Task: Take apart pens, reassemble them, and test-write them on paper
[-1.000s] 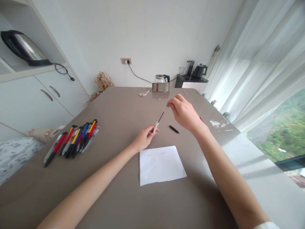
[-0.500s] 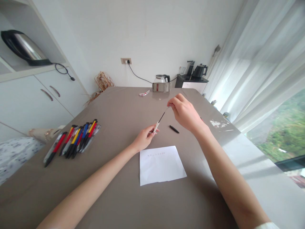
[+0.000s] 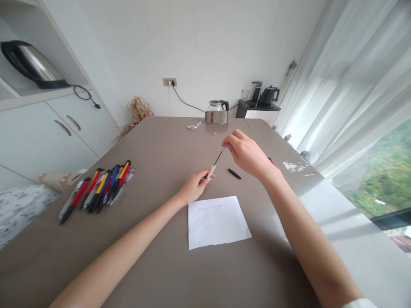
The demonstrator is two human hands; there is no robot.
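Note:
My left hand (image 3: pixel 194 186) is closed around a white pen barrel (image 3: pixel 211 171), tilted with its open end up and to the right. A thin, dark pen refill (image 3: pixel 218 157) runs from that end up to my right hand (image 3: pixel 246 153), whose fingertips pinch its pale upper end. How deep the refill sits inside the barrel is hidden. On the table just below my right hand lies a short black pen part (image 3: pixel 234 173). A sheet of white paper (image 3: pixel 218 226) with a faint reddish line of writing lies below my left hand.
Several red, yellow, blue and clear pens (image 3: pixel 99 188) lie in a group at the left of the table (image 3: pixel 154 265). A red object (image 3: pixel 271 161) is partly hidden behind my right wrist. A glass pot (image 3: pixel 215 105) and a metallic box (image 3: pixel 218 117) stand at the far edge.
My right hand has come slightly down and left, toward the barrel, so less of the refill shows. My left hand, the paper and the pens have stayed in place.

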